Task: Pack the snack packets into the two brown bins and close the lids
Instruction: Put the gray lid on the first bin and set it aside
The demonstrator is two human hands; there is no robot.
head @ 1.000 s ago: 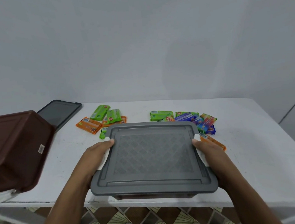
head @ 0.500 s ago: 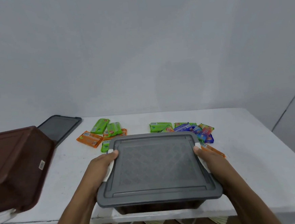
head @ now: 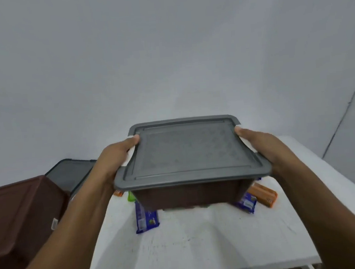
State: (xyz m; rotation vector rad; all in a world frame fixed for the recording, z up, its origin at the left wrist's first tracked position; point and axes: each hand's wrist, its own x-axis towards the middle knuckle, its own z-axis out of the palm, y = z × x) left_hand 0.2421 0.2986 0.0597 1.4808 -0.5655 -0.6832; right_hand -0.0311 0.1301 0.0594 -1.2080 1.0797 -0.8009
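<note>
I see both arms stretched forward, forearms running up and converging on one load. The left hand (head: 119, 158) and right hand (head: 264, 148) clasp the short ends of the brown bin (head: 189, 194). Each thumb lies flat along the edge of the grey lid (head: 188, 152), and the other fingers curl under the rim, out of my sight. A white latch (head: 246, 144) shows beside each palm.

The bin hangs between the two hands, clear of the table (head: 202, 249). Its lid is on and faces up, and its near long wall faces me. The long axis runs straight from one hand to the other, roughly level.

Below the grip, a blue packet (head: 146, 218) lies under the left end of the bin. A second blue packet (head: 246, 203) and an orange packet (head: 263, 194) lie under the right end. A green packet (head: 131, 196) peeks out just beneath the left wrist.

Outside the left forearm sits the second brown bin (head: 24, 220), tipped, with a loose lid (head: 73, 172) beyond it.
</note>
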